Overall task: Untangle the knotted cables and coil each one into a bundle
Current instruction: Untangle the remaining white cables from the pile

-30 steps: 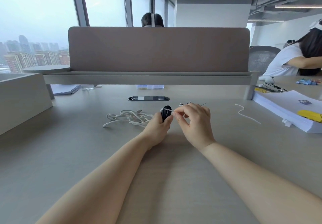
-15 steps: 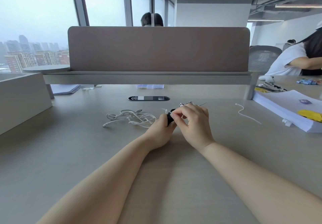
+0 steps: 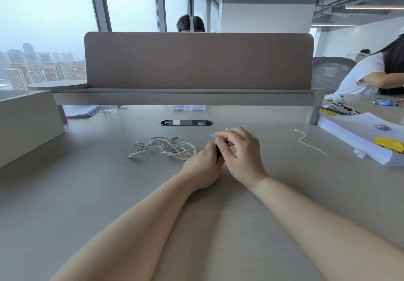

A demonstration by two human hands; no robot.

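My left hand [image 3: 203, 165] grips a small black coiled cable bundle [image 3: 218, 153], mostly hidden between both hands on the grey desk [image 3: 109, 193]. My right hand [image 3: 242, 151] pinches a thin white tie [image 3: 213, 136] at the bundle's top, its end sticking out to the left. A loose tangle of white cable [image 3: 164, 147] lies on the desk just left of my hands. A single white tie [image 3: 306, 142] lies apart to the right.
A desk divider panel [image 3: 196, 62] and its shelf stand behind. A cable grommet [image 3: 185, 123] sits in the desk. A paper stack [image 3: 360, 136] with a yellow item lies at right. A grey box [image 3: 26, 123] stands left. Other people sit beyond.
The black bundle was turned and drawn down between my hands, now mostly hidden. My right hand pulled the white tie's end up and left.
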